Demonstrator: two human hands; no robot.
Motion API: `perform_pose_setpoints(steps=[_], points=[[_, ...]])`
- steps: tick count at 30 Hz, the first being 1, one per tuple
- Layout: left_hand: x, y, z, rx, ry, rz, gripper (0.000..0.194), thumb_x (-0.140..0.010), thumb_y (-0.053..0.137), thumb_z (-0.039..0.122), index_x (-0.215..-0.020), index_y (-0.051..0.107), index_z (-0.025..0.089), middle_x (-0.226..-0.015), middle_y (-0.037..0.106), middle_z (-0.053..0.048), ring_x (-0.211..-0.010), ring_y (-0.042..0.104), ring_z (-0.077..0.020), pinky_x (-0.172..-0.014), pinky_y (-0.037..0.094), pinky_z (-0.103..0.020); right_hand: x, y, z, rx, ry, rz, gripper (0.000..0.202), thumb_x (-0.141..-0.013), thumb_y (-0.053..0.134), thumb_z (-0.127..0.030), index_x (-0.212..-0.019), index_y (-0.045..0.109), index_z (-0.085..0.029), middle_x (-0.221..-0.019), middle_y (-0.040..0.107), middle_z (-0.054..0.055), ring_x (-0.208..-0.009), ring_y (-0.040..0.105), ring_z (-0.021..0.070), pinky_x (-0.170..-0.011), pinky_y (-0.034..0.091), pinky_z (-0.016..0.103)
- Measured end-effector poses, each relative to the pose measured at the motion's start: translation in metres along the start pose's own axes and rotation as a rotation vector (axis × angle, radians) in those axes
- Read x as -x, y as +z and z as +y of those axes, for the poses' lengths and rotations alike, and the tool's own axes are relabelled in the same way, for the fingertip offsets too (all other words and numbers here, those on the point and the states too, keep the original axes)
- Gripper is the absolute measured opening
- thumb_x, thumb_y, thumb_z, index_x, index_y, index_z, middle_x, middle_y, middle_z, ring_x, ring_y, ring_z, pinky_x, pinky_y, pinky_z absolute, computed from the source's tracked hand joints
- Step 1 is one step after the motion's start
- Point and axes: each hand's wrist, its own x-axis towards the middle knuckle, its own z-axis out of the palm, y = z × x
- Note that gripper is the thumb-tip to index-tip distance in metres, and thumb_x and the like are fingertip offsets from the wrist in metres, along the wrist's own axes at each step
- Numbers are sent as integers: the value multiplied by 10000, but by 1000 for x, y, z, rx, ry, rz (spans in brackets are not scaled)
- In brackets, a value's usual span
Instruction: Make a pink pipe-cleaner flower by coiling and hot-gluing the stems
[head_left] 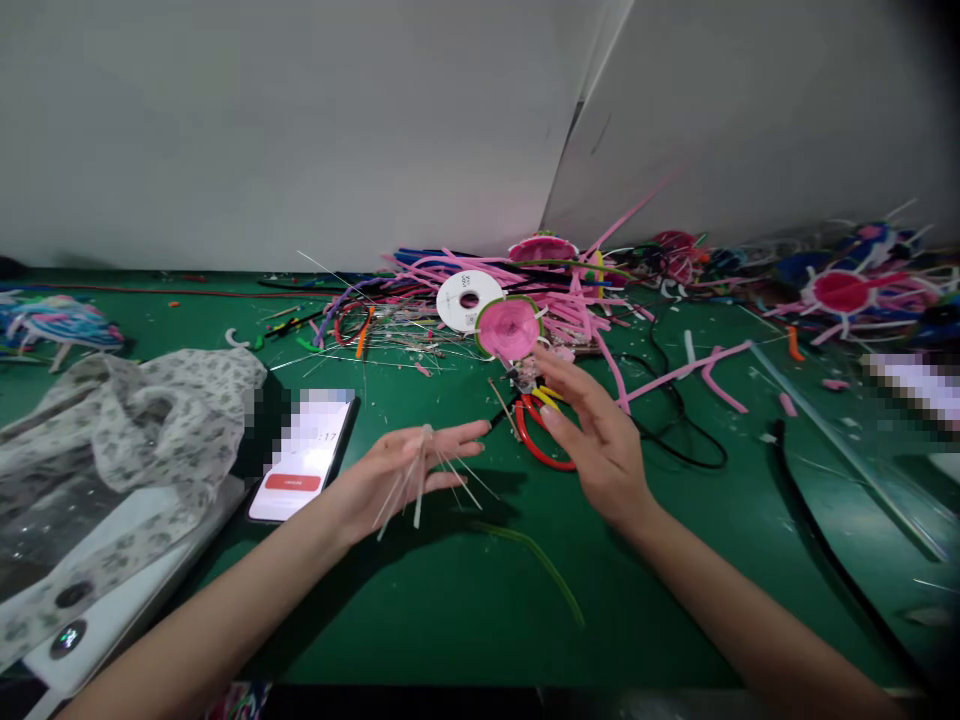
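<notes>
Strips, thin, white, in loose grip of left hand; right hand open near red scissors

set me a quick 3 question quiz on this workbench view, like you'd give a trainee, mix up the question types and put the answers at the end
1. True or false: thin pale strands stick out from the left hand.
2. Multiple choice: which of these is nearest to the right hand?
A) the floral cloth
B) the red loop handle
C) the black cord at the far right
3. Fill in the blank: the pink coiled disc has a ____ outer rim.

Key: 1 true; 2 B; 3 green
</notes>
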Motion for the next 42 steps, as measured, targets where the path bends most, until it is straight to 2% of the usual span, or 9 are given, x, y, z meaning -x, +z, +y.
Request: perform_pose_setpoints(steps=[3,5,7,9,13,18,24,34,42], points=[[-4,2,6,-511,122,126,141,-770,716,375,-876,724,281,-1278,605,-24,-1151,584,-239,-983,451,-441,2,1,6,81,-67,32,259,-883,537,-199,-1119,613,-275,-1229,615,44,-1193,537,218,-1032,421,442],[-8,2,3,-873,262,230,156,-753,736,315,-905,725,281,-1249,613,-30,-1154,571,-230,-1022,414,-456,2,1,14,136,-59,94,209,-878,539,-193,-1060,625,-248,-1137,642,58,-1112,579,215,-984,453,438],[-11,0,-5,-1108,376,324,153,-761,726,310,-910,725,274,-1221,624,-40,-1126,576,-231,-995,427,-468,2,1,23,178,-30,135,181,-874,540,-196,-1029,626,-233,-1070,648,60,-1040,600,208,-927,481,426],[-13,-4,-15,-1223,408,370,156,-774,712,323,-922,722,273,-1184,643,-45,-1094,586,-231,-954,450,-471,3,1,29,219,-11,142,153,-866,550,-198,-997,624,-227,-1014,652,55,-980,609,202,-870,497,406],[-12,-11,-22,-1266,417,467,156,-775,711,349,-909,719,269,-1132,661,-46,-1050,599,-233,-913,469,-474,6,6,26,331,-88,-16,76,-838,591,-213,-898,638,-219,-887,670,40,-875,614,197,-816,491,396],[-12,-12,-20,-1252,423,475,158,-772,713,355,-904,715,267,-1098,669,-47,-1033,607,-235,-912,468,-485,13,21,17,392,-187,-236,193,-813,654,-305,-994,663,-239,-1042,673,67,-1008,593,231,-908,468,450],[-14,-9,-22,-1207,419,470,161,-772,718,325,-921,714,264,-1093,669,-47,-1027,612,-225,-910,471,-468,19,27,16,365,-210,-244,81,-824,634,-247,-894,674,-243,-1059,679,60,-1033,592,229,-927,472,461],[-15,-10,-26,-1205,419,404,188,-776,713,336,-947,710,259,-1104,662,-51,-1033,601,-218,-918,464,-454,16,22,21,369,-190,-345,119,-853,569,-155,-868,672,-213,-882,701,42,-882,603,194,-823,478,392],[-14,-10,-26,-1249,448,383,190,-788,701,340,-962,696,263,-1096,662,-50,-1030,596,-218,-910,467,-450,19,21,22,420,-174,-350,87,-864,554,-175,-870,635,-204,-850,685,41,-857,588,193,-811,455,374]])
